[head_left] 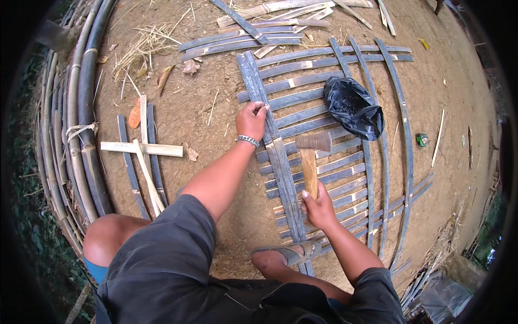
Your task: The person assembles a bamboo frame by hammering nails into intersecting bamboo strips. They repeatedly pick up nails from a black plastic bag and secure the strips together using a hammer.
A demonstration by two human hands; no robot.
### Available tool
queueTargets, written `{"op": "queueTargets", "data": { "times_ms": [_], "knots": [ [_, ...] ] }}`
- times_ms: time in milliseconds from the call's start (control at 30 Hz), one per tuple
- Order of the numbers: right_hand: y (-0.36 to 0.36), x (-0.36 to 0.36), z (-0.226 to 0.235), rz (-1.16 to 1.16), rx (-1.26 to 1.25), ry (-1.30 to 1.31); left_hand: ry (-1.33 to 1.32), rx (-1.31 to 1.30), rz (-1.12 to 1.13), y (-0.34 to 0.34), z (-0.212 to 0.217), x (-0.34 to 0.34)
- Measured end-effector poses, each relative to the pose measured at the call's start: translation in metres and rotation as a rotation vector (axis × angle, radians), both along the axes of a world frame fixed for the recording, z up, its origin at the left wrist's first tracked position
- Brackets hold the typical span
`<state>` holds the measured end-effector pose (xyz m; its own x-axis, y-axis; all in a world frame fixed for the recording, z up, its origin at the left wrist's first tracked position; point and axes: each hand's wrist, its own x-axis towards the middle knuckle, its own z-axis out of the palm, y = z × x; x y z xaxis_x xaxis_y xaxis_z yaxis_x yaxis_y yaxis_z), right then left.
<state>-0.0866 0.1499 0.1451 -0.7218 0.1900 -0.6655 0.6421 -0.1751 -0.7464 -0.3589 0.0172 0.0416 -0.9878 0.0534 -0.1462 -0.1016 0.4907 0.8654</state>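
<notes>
On the dirt lies a lattice of dark split-bamboo slats (307, 113), crossed by several long strips. A wider dark bamboo strip (280, 162) runs down its left side. My left hand (252, 120) rests on this strip's upper part, thumb and fingers pinched together; whatever is between them is too small to make out. My right hand (319, 207) is closed round the wooden handle of a hatchet (309, 167), its metal head raised above the slats. A black plastic bag (353, 108), open at the top with small dark bits inside, sits on the lattice's upper right.
My sandalled foot (294, 252) is at the strip's lower end. Long bamboo poles (89, 108), tied together, line the left. Loose slats (143, 148) lie crossed nearby; more split pieces (243, 43) lie at the far side. A green tape measure (422, 140) is on the ground at right.
</notes>
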Motion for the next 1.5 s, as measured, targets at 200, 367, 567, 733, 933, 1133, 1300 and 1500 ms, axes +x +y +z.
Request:
{"op": "queueTargets", "data": {
  "times_ms": [200, 367, 567, 733, 933, 1133, 1300, 1500],
  "knots": [
    [-0.037, -0.031, 0.003, -0.200, -0.081, 0.122, 0.382, -0.209, -0.023, -0.002, -0.022, -0.001],
    [-0.051, -0.022, -0.005, -0.210, -0.058, 0.089, 0.417, -0.189, -0.032, 0.000, -0.027, 0.000],
    [-0.050, -0.031, -0.012, 0.038, 0.256, -0.030, 0.445, -0.178, -0.040, 0.000, -0.024, 0.001],
    [-0.047, -0.081, -0.007, 0.236, 0.594, -0.009, 0.463, -0.178, -0.046, -0.004, -0.028, 0.000],
    [-0.036, -0.123, -0.025, 0.233, 0.882, 0.344, 0.477, -0.199, -0.058, -0.003, -0.026, 0.001],
    [-0.025, -0.129, -0.030, 0.319, 0.842, 0.128, 0.490, -0.207, -0.064, -0.002, -0.024, 0.000],
    [-0.026, -0.126, -0.031, 0.295, 0.850, 0.247, 0.465, -0.214, -0.087, -0.002, -0.022, -0.001],
    [-0.026, -0.134, -0.028, 0.275, 0.858, 0.194, 0.467, -0.188, -0.084, -0.003, -0.025, -0.001]
  ]
}}
